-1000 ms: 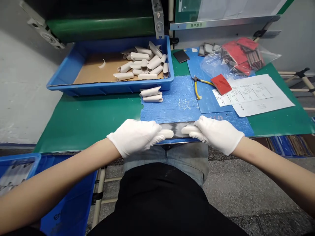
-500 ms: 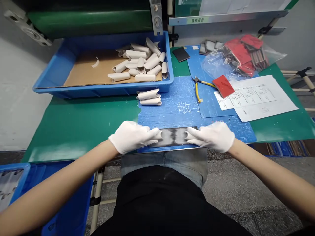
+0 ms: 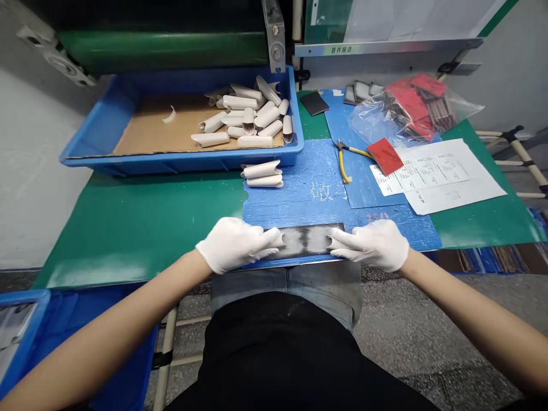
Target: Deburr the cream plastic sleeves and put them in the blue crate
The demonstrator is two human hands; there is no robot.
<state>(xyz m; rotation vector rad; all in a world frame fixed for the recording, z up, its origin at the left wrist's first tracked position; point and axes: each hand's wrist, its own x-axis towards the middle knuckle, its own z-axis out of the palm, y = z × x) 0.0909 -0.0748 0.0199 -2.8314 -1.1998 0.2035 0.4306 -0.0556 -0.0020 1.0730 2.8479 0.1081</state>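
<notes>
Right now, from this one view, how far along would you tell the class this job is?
Done, it seems: curled pale strips lie in the blue tray, two more on the blue mat. In hand: a flat grey-black strip, pinched between the left hand and right hand. Left, probably: the dark and red pieces in the clear plastic bag.

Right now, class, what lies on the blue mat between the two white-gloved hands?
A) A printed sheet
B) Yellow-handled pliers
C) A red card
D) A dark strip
D: the dark strip lies on the blue mat, its ends held by the left hand and right hand.
</notes>
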